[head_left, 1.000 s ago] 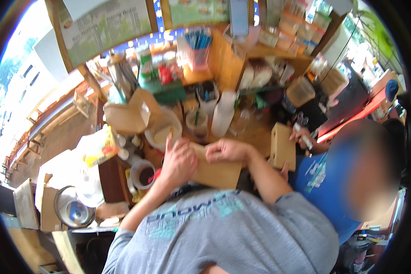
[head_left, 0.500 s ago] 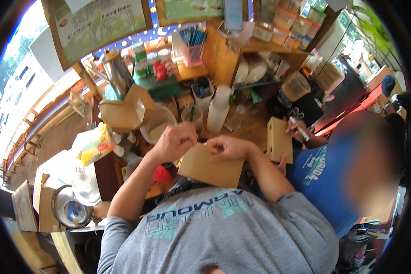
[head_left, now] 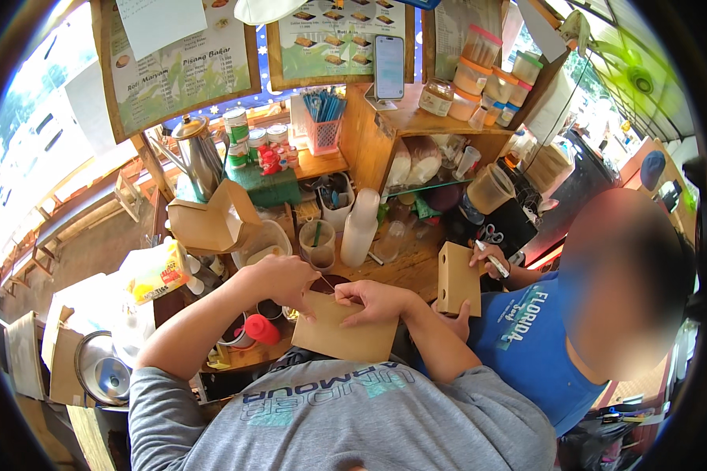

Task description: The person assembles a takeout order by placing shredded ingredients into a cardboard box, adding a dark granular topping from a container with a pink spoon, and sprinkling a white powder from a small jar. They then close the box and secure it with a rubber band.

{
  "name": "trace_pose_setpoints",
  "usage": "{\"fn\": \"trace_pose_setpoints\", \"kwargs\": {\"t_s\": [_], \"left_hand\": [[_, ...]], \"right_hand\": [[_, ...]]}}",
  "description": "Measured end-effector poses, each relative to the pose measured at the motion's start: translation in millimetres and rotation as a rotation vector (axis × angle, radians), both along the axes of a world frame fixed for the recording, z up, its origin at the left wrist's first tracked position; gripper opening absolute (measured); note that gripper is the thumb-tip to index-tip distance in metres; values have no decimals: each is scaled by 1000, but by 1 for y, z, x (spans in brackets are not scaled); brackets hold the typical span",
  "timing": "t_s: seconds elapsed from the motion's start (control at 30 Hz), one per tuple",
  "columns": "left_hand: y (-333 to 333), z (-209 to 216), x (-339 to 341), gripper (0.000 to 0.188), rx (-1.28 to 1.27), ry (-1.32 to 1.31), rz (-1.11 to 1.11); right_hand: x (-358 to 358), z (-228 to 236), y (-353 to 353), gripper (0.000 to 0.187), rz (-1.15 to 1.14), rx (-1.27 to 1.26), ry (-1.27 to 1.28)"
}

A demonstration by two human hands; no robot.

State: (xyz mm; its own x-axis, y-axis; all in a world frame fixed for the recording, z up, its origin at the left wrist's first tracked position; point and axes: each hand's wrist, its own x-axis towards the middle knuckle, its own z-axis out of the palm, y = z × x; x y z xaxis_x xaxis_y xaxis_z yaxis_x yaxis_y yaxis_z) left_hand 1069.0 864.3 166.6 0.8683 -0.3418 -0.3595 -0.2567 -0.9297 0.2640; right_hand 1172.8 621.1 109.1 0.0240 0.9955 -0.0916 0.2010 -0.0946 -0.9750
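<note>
A closed brown cardboard box (head_left: 342,336) lies against my shirt front, below my two hands. My left hand (head_left: 285,284) pinches one end of a thin pale strand, like a rubber band (head_left: 327,283), above the box's far edge. The fingers of my right hand (head_left: 373,302) close on the strand's other end, and that hand rests on the box top. On my right, a co-worker in blue holds another brown box (head_left: 457,279) with holes in its side and a white marker (head_left: 492,260) with a dark tip over it.
An open cardboard box (head_left: 212,220) stands over a clear tub (head_left: 265,239) at the far left. A white bottle (head_left: 360,228) and a cup (head_left: 318,245) stand beyond my hands. A red-lidded bottle (head_left: 261,330) is beside my left forearm. Scissors (head_left: 489,234) lie near the co-worker.
My head view has tilted up, showing more of the boards and shelf. My left hand has opened out slightly from its fist, and the strand now shows stretched between my hands.
</note>
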Motion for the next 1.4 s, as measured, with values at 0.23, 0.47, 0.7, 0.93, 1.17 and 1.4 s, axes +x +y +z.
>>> {"fn": "trace_pose_setpoints", "kwargs": {"t_s": [0.23,0.47,0.7,0.93,1.17,1.4], "left_hand": [[17,-74,-7,93,-550,572,88],[-4,-114,-72,75,-1041,636,300],[-27,-103,-96,70,-1095,513,416],[-37,-104,-103,69,-1173,348,553],[-54,-122,-97,63,-1358,112,680],[-63,-114,-83,52,-1381,99,818]], "right_hand": [[-6,-4,-15,44,-55,18,64],[-2,-14,-28,39,-55,-59,265],[-2,-17,-29,46,-124,-78,308],[6,-33,-28,38,-189,-113,190],[6,-37,-29,46,-324,-18,430],[16,-52,-31,47,-437,-34,328]]}}
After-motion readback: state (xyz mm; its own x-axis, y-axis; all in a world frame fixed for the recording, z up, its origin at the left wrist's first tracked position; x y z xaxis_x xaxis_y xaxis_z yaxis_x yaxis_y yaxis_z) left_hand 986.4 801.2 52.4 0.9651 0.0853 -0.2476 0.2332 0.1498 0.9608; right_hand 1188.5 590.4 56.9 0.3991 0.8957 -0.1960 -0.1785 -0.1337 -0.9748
